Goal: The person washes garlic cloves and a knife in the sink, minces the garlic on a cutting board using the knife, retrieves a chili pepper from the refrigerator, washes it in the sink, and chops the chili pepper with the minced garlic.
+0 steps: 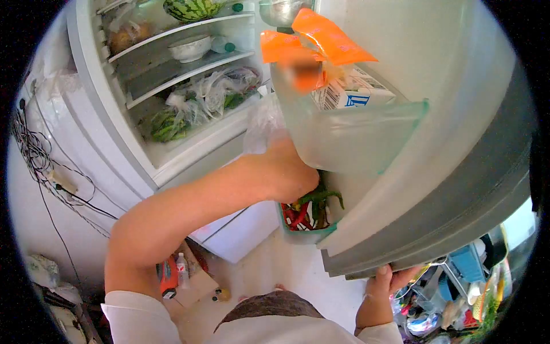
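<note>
Peppers [322,196] at the door bin's [315,235] near edge (likely light, slick; pinch mid-length) — left hand's [297,173] right there, fingers hidden, can't tell its grip! Right hand [382,282] curls round the fridge door [458,218].

Legible text: none | carton [373,89]: barcode [329,98], blue mark [357,101], unreadable | orange packet [335,41]: faint print

Fridge door [447,192]: matt grey along the rim, smooth pale plastic within. Upper door bin [355,136]: translucent smooth plastic. Peppers [315,198]: glossy. Orange packets [335,39]: shiny film. Bowl [191,50]: glossy, possibly ceramic
</note>
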Demonstrator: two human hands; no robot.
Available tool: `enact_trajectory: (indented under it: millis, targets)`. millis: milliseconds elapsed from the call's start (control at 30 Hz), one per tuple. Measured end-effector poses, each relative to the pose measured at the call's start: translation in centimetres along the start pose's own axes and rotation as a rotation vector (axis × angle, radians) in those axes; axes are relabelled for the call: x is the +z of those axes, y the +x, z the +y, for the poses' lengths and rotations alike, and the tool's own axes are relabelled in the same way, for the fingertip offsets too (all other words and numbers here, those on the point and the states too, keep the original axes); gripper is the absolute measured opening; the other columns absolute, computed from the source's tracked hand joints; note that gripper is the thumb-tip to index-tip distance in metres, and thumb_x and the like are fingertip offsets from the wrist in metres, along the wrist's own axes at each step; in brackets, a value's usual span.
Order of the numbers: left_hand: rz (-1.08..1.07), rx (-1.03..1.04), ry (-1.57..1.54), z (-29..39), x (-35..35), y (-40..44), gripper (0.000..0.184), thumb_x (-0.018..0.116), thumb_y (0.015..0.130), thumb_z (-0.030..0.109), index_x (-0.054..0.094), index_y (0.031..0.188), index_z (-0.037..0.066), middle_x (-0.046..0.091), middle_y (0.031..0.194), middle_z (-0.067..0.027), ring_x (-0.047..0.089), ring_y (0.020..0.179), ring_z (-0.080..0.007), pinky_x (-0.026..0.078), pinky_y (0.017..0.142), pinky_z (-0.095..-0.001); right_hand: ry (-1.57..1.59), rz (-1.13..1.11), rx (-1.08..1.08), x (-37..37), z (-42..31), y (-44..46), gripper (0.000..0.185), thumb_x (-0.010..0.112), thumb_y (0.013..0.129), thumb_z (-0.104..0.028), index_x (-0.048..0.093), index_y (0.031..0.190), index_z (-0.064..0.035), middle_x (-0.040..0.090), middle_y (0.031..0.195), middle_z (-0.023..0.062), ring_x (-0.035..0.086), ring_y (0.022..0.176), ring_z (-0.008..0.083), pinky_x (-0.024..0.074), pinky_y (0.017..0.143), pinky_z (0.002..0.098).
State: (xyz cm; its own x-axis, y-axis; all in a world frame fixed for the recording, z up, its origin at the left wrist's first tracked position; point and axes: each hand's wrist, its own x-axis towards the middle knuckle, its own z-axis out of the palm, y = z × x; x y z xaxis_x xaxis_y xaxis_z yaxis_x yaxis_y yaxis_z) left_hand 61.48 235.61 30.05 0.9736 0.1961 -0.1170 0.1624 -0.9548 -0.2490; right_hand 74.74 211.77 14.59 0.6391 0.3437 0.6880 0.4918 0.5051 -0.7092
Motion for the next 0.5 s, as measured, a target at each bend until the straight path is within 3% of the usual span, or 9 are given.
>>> enact_trajectory:
  millis: [33, 233, 333, 433, 500]
  targets:
    - [-0.097, 0.022, 0.075, 0.2, -0.1, 0.1, 0.016, 0.059, 0.076, 0.011, 0.071, 0.087, 0.01, 0.067, 0.095, -0.0128, 0.062, 0.099, -0.0323, 0.049, 0.081, -0.0439, -0.014, -0.011, -0.009, 0.1, -0.2, 0.2, 0.086, 0.07, 0.075, -0.027, 0.023, 0.145, -0.0073, 0.036, 0.139, 0.0096, 0.038, 0.125, 0.0225, 0.0319, 0.105, 0.0408]
    - [0.407, 0.159, -0.17, -1.5, 2.4, -0.8, 0.023, 0.063, 0.075, 0.014, 0.069, 0.097, 0.008, 0.066, 0.096, -0.0148, 0.061, 0.098, -0.0339, 0.05, 0.08, -0.0438, -0.061, -0.075, 0.001, -0.3, -0.3, 0.5, 0.081, 0.064, 0.075, -0.02, 0.023, 0.144, -0.0063, 0.037, 0.138, 0.0102, 0.039, 0.124, 0.0229, 0.0307, 0.106, 0.0404]
    - [0.583, 0.111, -0.529, -1.2, 2.5, -1.0, 0.024, 0.064, 0.079, 0.018, 0.067, 0.1, 0.007, 0.066, 0.095, -0.0156, 0.062, 0.095, -0.0346, 0.05, 0.077, -0.043, -0.063, -0.064, -0.022, -0.2, -0.1, 0.5, 0.081, 0.064, 0.075, -0.018, 0.023, 0.144, -0.0061, 0.038, 0.138, 0.0103, 0.039, 0.124, 0.023, 0.0306, 0.106, 0.0404]
    - [0.305, 0.089, -0.742, -1.8, 2.6, -1.2, 0.025, 0.065, 0.083, 0.024, 0.066, 0.101, 0.007, 0.067, 0.093, -0.0151, 0.064, 0.088, -0.0315, 0.05, 0.075, -0.0406, -0.053, -0.06, -0.022, 0.0, -0.2, 0.7, 0.081, 0.065, 0.076, -0.02, 0.023, 0.144, -0.0064, 0.038, 0.137, 0.0104, 0.039, 0.124, 0.0233, 0.0307, 0.106, 0.0407]
    - [0.257, 0.134, -0.84, -2.0, 2.3, -1.1, 0.027, 0.066, 0.084, 0.025, 0.066, 0.102, 0.006, 0.068, 0.091, -0.0143, 0.064, 0.084, -0.0289, 0.049, 0.074, -0.0395, -0.051, -0.057, -0.013, 0.1, -0.4, 0.7, 0.082, 0.066, 0.077, -0.022, 0.023, 0.144, -0.0061, 0.038, 0.137, 0.0108, 0.039, 0.125, 0.0233, 0.0306, 0.106, 0.0408]
